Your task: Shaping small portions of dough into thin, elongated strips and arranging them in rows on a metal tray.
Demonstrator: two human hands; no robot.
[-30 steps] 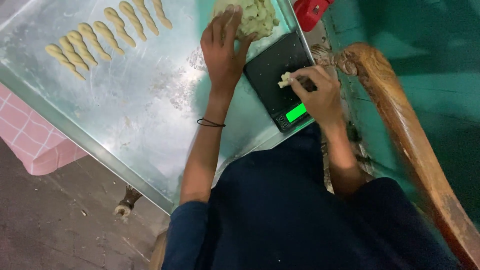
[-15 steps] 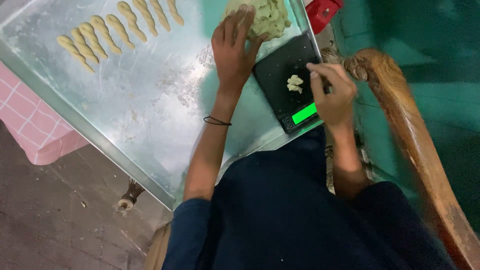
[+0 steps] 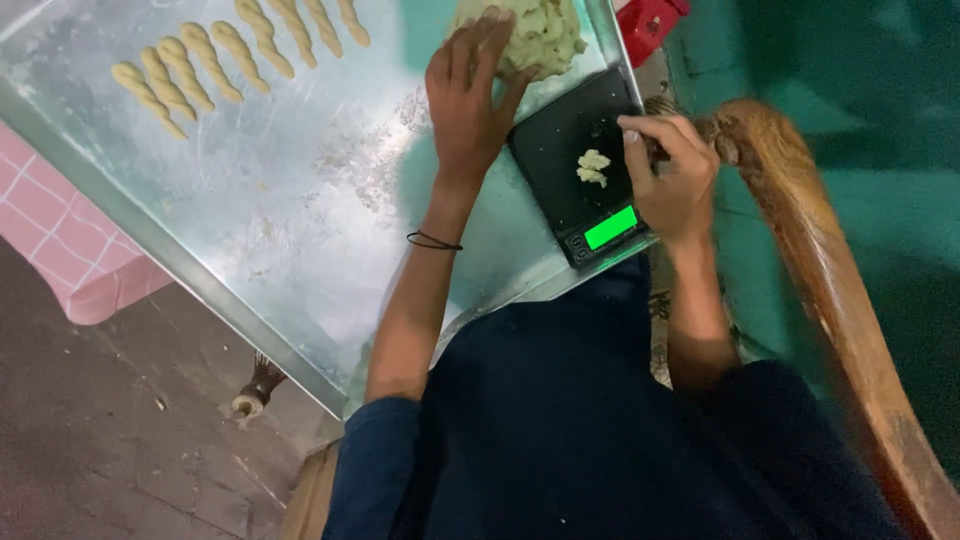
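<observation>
our left hand (image 3: 468,95) lies flat, fingers spread, on the near edge of the pale lumpy dough mass (image 3: 535,35), just beyond the flat black kitchen scale with its green lit display (image 3: 580,165). a small pale dough piece (image 3: 593,167) sits on the middle of the scale. our right hand (image 3: 672,175) hovers curled at the scale's right edge; whether its grip holds anything we cannot tell. to weigh well, we judge both hands should stay off the scale. twisted dough sticks (image 3: 215,55) lie well left of the scale on the shiny metal desk (image 3: 290,220).
</observation>
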